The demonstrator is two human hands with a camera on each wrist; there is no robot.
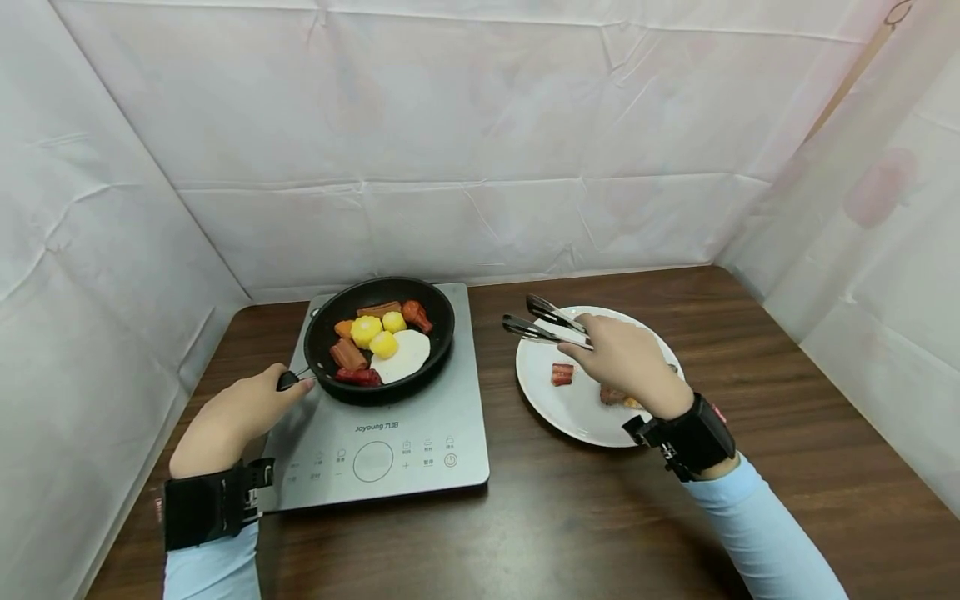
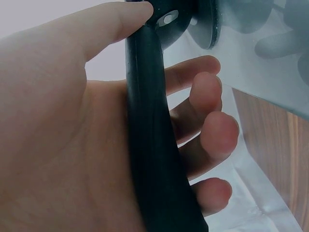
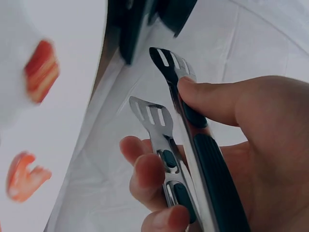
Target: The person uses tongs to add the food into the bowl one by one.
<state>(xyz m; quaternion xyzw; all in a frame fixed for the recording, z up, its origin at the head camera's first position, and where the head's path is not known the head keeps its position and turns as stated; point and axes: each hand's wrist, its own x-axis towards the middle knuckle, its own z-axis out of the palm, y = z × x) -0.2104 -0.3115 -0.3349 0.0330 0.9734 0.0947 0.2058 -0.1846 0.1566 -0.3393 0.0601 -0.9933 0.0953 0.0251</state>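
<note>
My left hand (image 1: 236, 417) grips the black handle (image 2: 152, 121) of a frying pan (image 1: 441, 323). The pan holds a fried egg (image 1: 408, 357), yellow corn pieces (image 1: 366, 331), a small drumstick (image 1: 416, 314), scored sausage pieces (image 1: 348, 353) and a dark red piece (image 1: 358, 377). Metal tongs (image 3: 212, 166) with dark grips and slotted ends are held by my right hand (image 1: 630, 358), thumb on one arm, fingers on the other. Their ends stand apart with nothing between them. Below lies a white plate (image 1: 555, 417) with a bacon piece (image 1: 562, 374); the hand partly hides other food there.
Under the pan is a silver induction cooker (image 1: 457, 417) with a touch panel at its front. Both cooker and plate stand on a brown wooden table (image 1: 540, 517). White sheeting (image 1: 480, 225) walls off the back and both sides.
</note>
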